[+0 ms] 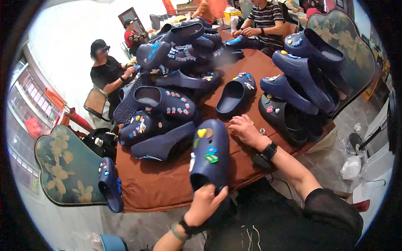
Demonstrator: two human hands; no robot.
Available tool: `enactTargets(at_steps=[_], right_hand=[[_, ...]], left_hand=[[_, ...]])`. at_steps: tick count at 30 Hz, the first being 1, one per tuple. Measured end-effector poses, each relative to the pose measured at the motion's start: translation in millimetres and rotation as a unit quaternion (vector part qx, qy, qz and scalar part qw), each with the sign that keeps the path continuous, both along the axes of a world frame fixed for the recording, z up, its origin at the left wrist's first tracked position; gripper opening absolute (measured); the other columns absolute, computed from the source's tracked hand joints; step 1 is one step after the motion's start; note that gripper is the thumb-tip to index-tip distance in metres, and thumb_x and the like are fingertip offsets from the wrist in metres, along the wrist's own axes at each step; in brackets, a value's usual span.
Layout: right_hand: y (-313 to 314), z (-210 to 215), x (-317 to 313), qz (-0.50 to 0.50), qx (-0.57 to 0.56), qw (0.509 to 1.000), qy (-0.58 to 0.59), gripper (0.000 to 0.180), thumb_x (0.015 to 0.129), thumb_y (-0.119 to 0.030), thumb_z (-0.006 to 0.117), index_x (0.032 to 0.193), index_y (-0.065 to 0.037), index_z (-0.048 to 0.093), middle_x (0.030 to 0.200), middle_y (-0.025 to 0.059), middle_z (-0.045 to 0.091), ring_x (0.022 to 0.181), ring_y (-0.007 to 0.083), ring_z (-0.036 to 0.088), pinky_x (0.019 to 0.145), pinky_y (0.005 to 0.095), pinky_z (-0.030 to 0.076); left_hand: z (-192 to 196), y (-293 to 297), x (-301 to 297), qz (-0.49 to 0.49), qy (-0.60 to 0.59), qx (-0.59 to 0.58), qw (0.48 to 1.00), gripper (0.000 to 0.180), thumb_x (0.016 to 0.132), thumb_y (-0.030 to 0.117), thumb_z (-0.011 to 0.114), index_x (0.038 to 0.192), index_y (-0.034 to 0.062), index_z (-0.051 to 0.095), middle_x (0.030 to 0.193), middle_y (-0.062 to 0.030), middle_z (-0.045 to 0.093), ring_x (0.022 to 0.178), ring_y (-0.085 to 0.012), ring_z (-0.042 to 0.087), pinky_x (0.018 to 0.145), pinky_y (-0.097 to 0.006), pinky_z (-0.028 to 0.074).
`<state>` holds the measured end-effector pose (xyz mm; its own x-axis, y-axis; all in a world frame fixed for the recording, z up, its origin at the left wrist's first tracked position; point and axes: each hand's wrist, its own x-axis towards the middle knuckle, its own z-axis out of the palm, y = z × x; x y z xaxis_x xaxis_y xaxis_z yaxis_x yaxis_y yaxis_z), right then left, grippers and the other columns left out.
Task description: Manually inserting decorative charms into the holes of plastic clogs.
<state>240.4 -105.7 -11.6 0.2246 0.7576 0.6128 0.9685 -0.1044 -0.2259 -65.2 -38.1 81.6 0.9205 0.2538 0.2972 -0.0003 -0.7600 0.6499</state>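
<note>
My left hand (206, 206) is closed on the heel end of a navy clog (217, 144), its fingers in the foot opening. Yellow, brown, green, blue and white charms dot the upper of this clog, which is tilted toe-up over the table's near edge. Just right of its toe, my right hand (245, 130) hovers low over the brown cloth, fingers apart and slightly bent, with nothing seen in them. Beyond that hand, another navy clog (231, 100) with charms on its toe lies on the cloth. A small charm (262, 131) shows beside my right wrist.
A tall heap of navy clogs (167, 100) covers the table's left side; several more (301, 79) are stacked at right, above a black clog (276, 119). One clog (109, 184) hangs at the left corner. The brown table (159, 180) has floral chair backs (63, 167) beside it. Co-workers sit beyond.
</note>
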Motion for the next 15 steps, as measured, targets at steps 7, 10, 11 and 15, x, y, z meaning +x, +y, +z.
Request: enactTargets(at_steps=[7,10,11,15], right_hand=[[25.9,12.5,-23.1,0.117,0.103,0.906,0.393,0.032,0.095,-0.023,0.053,0.119,-0.002,0.058,0.12,0.012,0.056,0.116,0.0235,0.051,0.102,0.0328,0.037],[26.0,4.6,-24.2,0.137,0.116,0.901,0.394,0.032,0.091,-0.022,0.057,0.116,-0.002,0.058,0.119,0.0122,0.055,0.116,0.0253,0.049,0.101,0.0348,0.036],[27.2,-0.1,-22.5,0.146,0.155,0.903,0.372,0.033,0.09,-0.024,0.059,0.114,-0.001,0.059,0.113,0.0122,0.058,0.111,0.0254,0.053,0.098,0.0348,0.039],[26.8,1.5,-15.7,0.143,0.128,0.918,0.347,0.032,0.087,-0.023,0.059,0.112,-0.003,0.06,0.112,0.0129,0.057,0.109,0.0287,0.052,0.097,0.0374,0.039]], left_hand=[[-6.6,-27.7,65.0,-0.055,0.102,-0.185,0.976,0.023,0.088,0.012,0.063,0.08,-0.0012,0.047,0.069,-0.0219,0.057,0.063,-0.0393,0.057,0.053,-0.041,0.043],[1.7,-19.3,63.7,-0.03,0.015,-0.119,0.992,0.017,0.088,0.009,0.061,0.078,-0.0019,0.052,0.068,-0.0174,0.058,0.061,-0.0298,0.06,0.054,-0.037,0.045],[3.5,-14.3,62.9,0.009,-0.101,-0.097,0.99,0.016,0.089,0.008,0.061,0.078,-0.0018,0.054,0.067,-0.0154,0.058,0.06,-0.0256,0.06,0.054,-0.036,0.045],[0.6,31.4,77.1,0.212,-0.003,-0.165,0.963,0.024,0.091,0.021,0.062,0.096,-0.0012,0.053,0.071,-0.0112,0.058,0.061,-0.0199,0.057,0.061,-0.03,0.047]])
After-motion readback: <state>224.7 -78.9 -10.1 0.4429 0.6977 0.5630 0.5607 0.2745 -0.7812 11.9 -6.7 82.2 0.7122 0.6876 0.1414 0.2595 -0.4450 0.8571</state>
